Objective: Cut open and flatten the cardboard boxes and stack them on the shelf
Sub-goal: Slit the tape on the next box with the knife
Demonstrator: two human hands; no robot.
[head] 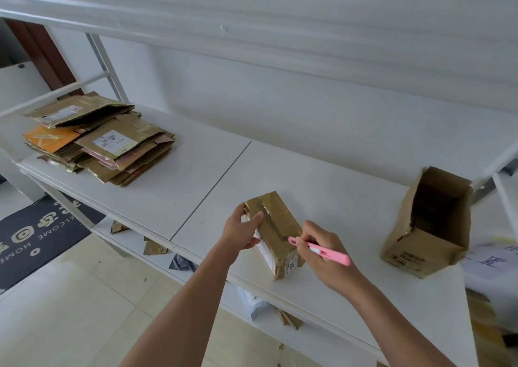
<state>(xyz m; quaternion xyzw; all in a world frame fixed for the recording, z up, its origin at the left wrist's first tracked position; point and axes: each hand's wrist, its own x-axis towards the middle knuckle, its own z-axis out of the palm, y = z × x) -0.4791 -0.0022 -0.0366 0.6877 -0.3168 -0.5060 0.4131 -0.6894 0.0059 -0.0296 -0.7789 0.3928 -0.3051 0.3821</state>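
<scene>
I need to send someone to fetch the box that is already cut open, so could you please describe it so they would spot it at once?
Start at the white shelf and look to its right end, away from the stack of flattened boxes on the left. There stands the open box, upright, beyond the right hand. Unlike the taped box held by the left hand, its top gapes open with torn edges.

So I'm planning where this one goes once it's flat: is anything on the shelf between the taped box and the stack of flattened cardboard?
Nothing visible. The shelf is bare between the taped box and the flattened stack. The open box stands on the other side.
</scene>
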